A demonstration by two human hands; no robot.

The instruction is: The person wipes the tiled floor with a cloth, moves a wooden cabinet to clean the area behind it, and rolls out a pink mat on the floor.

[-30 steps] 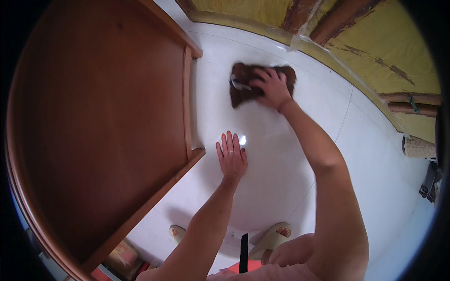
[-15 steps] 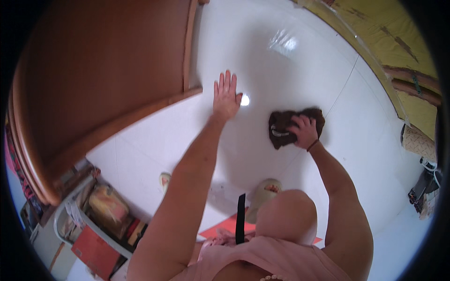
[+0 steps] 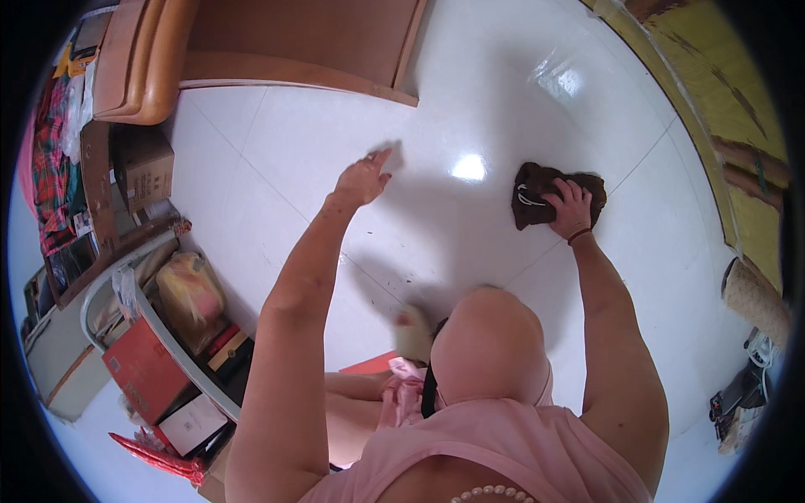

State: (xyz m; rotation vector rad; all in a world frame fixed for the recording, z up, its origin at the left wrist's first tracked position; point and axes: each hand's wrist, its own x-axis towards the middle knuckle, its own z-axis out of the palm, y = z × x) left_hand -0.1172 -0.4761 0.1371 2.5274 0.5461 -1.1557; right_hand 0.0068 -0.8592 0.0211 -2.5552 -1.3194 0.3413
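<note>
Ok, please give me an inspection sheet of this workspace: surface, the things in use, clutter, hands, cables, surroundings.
Surface: glossy white tiled floor, with bright glare spots and thin joint lines.
Things in use: crumpled dark brown cloth, lying flat on the floor.
Clutter: white wire basket at the left, holding packages; a red flat box leans beside it; a brown cardboard box stands further up.
Hands: right hand presses on the cloth, fingers spread; left hand is open, over or on the bare floor, holding nothing.
Cables: nothing seen.
Surroundings: brown wooden furniture panel at the top, yellow wall at the right.
</note>
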